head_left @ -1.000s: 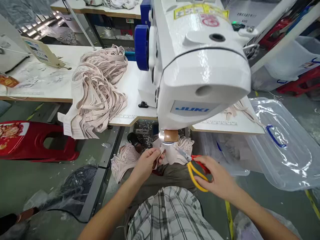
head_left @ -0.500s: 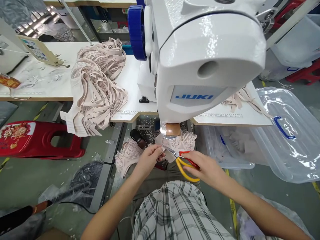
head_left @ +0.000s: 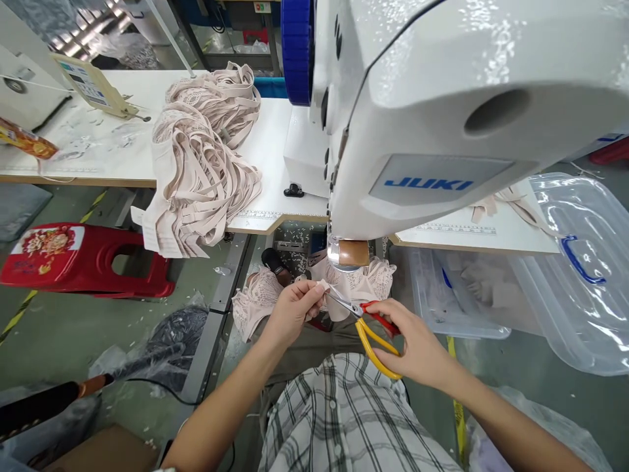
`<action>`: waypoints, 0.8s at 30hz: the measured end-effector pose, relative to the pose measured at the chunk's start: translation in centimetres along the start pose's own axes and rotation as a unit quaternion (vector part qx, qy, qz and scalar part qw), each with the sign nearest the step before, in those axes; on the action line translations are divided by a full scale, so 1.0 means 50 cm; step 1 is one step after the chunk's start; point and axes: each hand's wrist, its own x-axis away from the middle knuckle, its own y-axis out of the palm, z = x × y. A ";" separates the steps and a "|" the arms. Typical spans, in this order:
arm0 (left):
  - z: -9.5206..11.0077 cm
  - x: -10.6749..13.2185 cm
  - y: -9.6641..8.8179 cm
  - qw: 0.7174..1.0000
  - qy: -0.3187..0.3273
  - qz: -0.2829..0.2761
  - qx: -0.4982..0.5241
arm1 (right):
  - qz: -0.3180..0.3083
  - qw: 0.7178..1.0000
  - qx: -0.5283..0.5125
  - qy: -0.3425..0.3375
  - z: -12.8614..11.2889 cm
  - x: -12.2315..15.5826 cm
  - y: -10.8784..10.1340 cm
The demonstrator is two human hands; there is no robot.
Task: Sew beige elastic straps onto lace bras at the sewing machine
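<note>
My left hand (head_left: 293,309) pinches an edge of a pale pink lace garment (head_left: 361,285) that lies in my lap under the head of the white JUKI sewing machine (head_left: 442,118). My right hand (head_left: 415,341) grips scissors (head_left: 361,314) with one red and one yellow handle. The blades point left and touch the fabric right beside my left fingertips. More of the lace garment (head_left: 250,305) hangs to the left of my left hand.
A heap of pink lace pieces and straps (head_left: 201,164) lies on the white table (head_left: 265,151) and hangs over its front edge. Clear plastic bins (head_left: 580,275) stand at right, a red stool (head_left: 73,262) at left, a dark bag (head_left: 167,341) on the floor.
The view has moved closer to the machine. My right hand has brought the scissors left to the fabric held by my left hand, which has stayed pinched on it.
</note>
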 end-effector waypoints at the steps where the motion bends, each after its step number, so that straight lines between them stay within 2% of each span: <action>1: 0.000 0.001 0.000 1.000 0.010 0.003 -0.014 | -0.004 1.000 -0.001 0.004 -0.001 -0.006 0.003; 8: 0.003 0.004 0.003 0.991 0.050 0.036 -0.117 | -0.016 1.000 0.005 0.021 0.000 -0.040 0.017; 15: 0.000 0.006 -0.003 0.986 0.054 0.048 -0.150 | -0.018 1.000 -0.001 0.015 0.006 -0.046 0.010; 20: -0.005 0.008 0.002 0.991 0.063 0.067 -0.101 | -0.002 1.000 0.020 0.009 0.010 -0.025 -0.009; 24: -0.006 0.008 0.007 0.996 0.041 0.071 0.019 | 0.031 0.997 0.058 0.032 0.035 -0.018 -0.063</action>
